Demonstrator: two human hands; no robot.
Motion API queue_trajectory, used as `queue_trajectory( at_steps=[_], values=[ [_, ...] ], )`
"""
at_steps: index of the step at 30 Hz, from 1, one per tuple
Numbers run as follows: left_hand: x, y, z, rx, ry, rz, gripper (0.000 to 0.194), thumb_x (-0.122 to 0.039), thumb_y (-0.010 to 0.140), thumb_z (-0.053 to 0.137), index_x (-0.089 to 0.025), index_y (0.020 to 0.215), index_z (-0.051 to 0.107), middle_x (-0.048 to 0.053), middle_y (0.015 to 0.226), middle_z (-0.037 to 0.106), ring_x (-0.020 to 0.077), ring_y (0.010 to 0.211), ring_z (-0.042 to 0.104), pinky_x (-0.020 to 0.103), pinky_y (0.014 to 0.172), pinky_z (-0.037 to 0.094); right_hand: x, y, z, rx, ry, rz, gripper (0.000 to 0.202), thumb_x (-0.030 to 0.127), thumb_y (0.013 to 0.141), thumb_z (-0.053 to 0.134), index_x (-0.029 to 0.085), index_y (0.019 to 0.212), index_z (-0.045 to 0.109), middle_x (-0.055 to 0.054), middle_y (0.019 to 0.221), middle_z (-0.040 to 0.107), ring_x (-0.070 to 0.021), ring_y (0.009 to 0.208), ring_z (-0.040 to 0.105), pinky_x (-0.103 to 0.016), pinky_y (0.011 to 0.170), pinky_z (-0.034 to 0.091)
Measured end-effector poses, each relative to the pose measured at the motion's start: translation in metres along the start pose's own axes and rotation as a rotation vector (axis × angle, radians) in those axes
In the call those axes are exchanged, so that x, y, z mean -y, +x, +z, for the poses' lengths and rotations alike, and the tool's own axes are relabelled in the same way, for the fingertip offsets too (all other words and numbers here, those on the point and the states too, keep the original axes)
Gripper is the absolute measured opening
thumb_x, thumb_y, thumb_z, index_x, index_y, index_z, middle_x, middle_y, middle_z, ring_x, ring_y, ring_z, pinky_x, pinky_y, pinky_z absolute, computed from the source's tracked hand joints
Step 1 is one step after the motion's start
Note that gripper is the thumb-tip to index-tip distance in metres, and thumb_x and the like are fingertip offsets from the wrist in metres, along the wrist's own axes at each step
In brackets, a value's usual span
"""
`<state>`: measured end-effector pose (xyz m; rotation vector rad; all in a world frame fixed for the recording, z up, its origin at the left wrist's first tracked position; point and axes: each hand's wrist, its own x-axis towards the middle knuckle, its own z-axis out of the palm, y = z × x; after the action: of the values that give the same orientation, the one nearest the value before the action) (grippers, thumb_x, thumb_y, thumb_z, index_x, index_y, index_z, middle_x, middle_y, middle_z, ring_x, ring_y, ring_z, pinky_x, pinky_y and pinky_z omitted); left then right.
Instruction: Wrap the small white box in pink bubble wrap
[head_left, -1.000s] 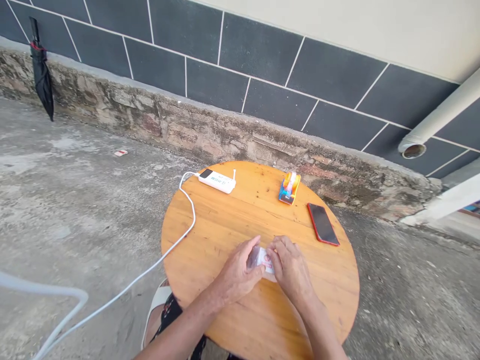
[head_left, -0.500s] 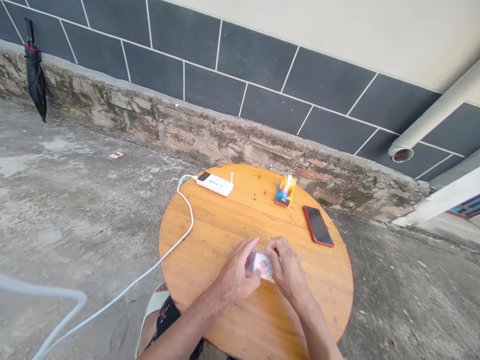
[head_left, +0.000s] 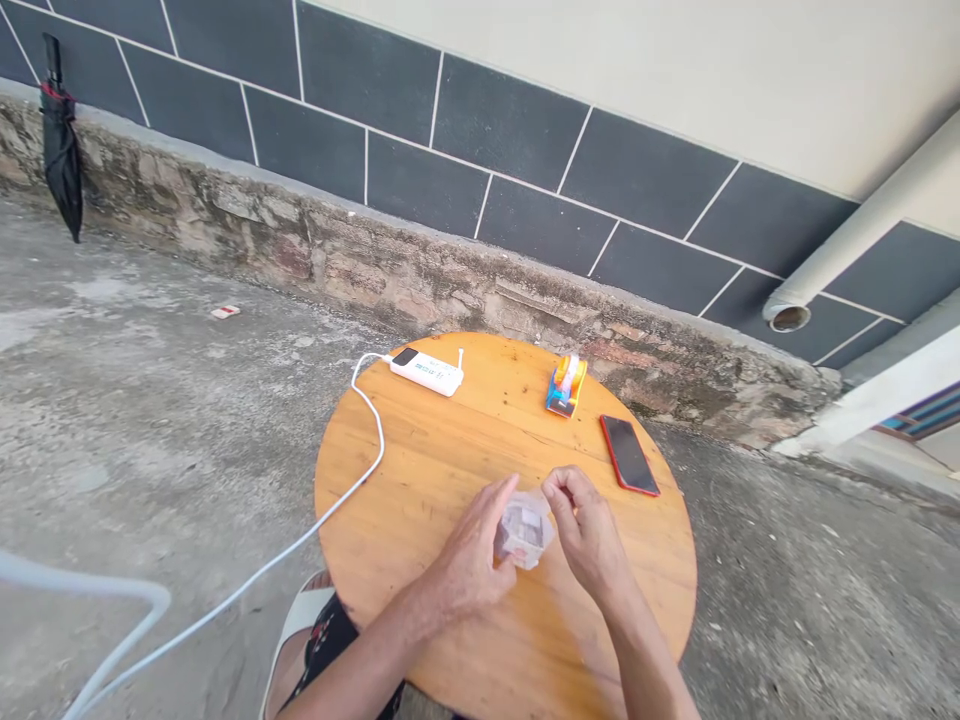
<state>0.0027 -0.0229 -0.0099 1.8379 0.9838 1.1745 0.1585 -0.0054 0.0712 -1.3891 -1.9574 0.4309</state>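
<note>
A small pale box (head_left: 523, 535), whitish and partly see-through with a reddish mark low on its front, sits over the near middle of the round wooden table (head_left: 420, 440). My left hand (head_left: 476, 550) is curled around its left side, thumb below and fingers above. At the box's upper right edge, the fingers of my right hand (head_left: 585, 515) are pinched together. A thin clear edge of the box reaches toward those fingertips; whether they grip it is too small to tell.
A white power bank-like device (head_left: 427, 371) with a white cable (head_left: 300, 545) lies at the table's back left. A colourful tape dispenser (head_left: 565, 385) stands at the back right, near a red-edged phone (head_left: 630, 455). A black umbrella (head_left: 61, 150) leans on the wall.
The box has turned in my left hand, so its reddish mark now sits lower and more of its top shows. My right hand has moved slightly up and away from it.
</note>
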Motion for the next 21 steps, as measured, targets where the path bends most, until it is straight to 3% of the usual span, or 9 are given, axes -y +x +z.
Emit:
queue_trajectory(
  at_steps=[9, 21],
  values=[
    [0.006, -0.002, 0.002, -0.03, -0.009, 0.035, 0.092, -0.001, 0.065, 0.05, -0.021, 0.147, 0.015, 0.011, 0.148, 0.031, 0.026, 0.136, 0.029, 0.047, 0.113, 0.027, -0.003, 0.009, -0.007, -0.042, -0.069, 0.009, 0.024, 0.034, 0.092, 0.039, 0.02, 0.074, 0.048, 0.0, 0.068, 0.051, -0.0146, 0.063, 0.047, -0.025, 0.059, 0.036],
    [0.008, -0.002, 0.003, -0.06, 0.041, 0.107, 0.091, -0.002, 0.066, 0.05, -0.022, 0.147, 0.013, 0.009, 0.149, 0.029, 0.0262, 0.136, 0.029, 0.046, 0.113, 0.027, -0.013, 0.044, -0.023, -0.069, -0.18, 0.055, 0.026, 0.039, 0.089, 0.041, 0.021, 0.07, 0.046, 0.001, 0.063, 0.051, -0.0137, 0.055, 0.045, -0.025, 0.052, 0.032]
  ],
)
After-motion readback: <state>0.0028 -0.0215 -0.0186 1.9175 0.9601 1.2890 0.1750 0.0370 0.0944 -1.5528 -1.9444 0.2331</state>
